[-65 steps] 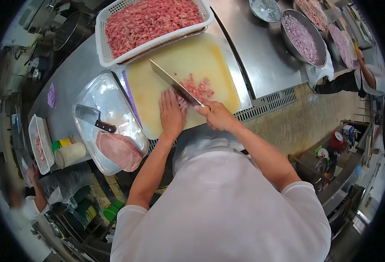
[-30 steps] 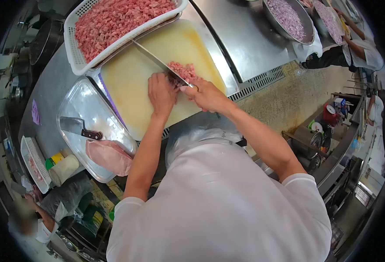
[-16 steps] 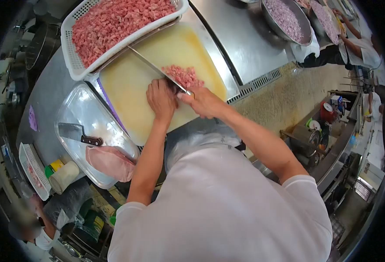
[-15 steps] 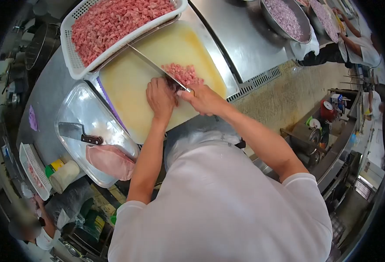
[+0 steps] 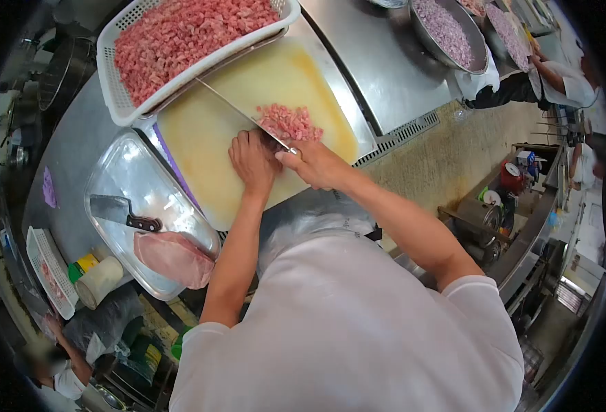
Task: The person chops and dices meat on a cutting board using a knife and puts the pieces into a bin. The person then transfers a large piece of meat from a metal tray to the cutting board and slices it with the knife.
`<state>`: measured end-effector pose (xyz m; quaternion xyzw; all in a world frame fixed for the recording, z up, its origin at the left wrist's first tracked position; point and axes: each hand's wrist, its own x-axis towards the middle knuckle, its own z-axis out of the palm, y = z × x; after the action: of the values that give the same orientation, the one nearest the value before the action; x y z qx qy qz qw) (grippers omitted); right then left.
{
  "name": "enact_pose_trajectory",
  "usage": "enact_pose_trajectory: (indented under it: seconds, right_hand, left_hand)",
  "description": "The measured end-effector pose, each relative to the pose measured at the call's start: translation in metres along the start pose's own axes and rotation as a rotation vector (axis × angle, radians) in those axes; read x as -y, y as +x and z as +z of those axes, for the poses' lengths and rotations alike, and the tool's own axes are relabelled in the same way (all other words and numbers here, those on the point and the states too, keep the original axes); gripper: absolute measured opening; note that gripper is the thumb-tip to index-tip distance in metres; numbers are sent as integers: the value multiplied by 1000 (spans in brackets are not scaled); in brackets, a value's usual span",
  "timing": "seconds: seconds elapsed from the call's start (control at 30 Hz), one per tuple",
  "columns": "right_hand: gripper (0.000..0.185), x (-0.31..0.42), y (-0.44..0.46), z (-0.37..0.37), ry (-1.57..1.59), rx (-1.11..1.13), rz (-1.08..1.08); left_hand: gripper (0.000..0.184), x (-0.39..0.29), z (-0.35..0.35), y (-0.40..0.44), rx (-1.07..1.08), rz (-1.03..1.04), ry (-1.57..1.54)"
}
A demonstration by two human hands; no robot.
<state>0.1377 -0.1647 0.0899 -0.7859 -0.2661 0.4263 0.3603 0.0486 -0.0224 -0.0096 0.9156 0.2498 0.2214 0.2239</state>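
My right hand is closed round the handle of a long knife, whose blade slants up and left across a pale cutting board. My left hand has its fingers curled down on a piece of meat close beside the blade. Most of that piece is hidden by the fingers and the knife. Just beyond the blade lies a small heap of diced pink meat. A white perforated basket full of diced meat stands at the board's far left.
Left of the board, a metal tray holds a cleaver and a large meat slab. Metal bowls with chopped purplish food stand at the upper right. Co-workers are at the far right and lower left.
The knife and my right hand have shifted slightly left and nearer to me, closer to my left hand. My left hand stays almost in place, its fingers more curled.
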Motion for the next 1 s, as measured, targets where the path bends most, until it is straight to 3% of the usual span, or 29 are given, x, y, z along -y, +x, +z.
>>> enact_pose_trajectory:
  seconds: [0.07, 0.17, 0.27, 0.47, 0.57, 0.63, 0.73, 0.83, 1.0]
  right_hand:
    - [48, 0, -3, 7, -22, -31, -10]
    - [51, 0, -3, 4, 30, -33, -15]
    - [53, 17, -23, -7, 92, 39, 126]
    - [51, 0, -64, -19, -56, -27, 117]
    - [52, -1, -85, -21, -65, -2, 83]
    - [53, -9, -82, -15, -65, 20, 110]
    - [55, -35, -43, 15, 45, -191, -279]
    - [58, 9, -21, -3, 107, 95, 205]
    - [56, 27, -39, -18, 45, 40, 184]
  left_hand:
    - [37, 4, -11, -9, 116, -6, -55]
    - [55, 0, -26, -28, 69, 106, -56]
    - [63, 3, -31, -41, 73, 211, 36]
    - [43, 6, -34, -26, 55, 101, -176]
    - [31, 11, -16, -13, 83, -16, -105]
    - [27, 4, -11, -16, 2, 35, -52]
    - [23, 5, -4, -5, 5, 70, 6]
    - [21, 5, -5, -8, 44, 62, 36]
    - [15, 11, -11, -10, -49, 69, -148]
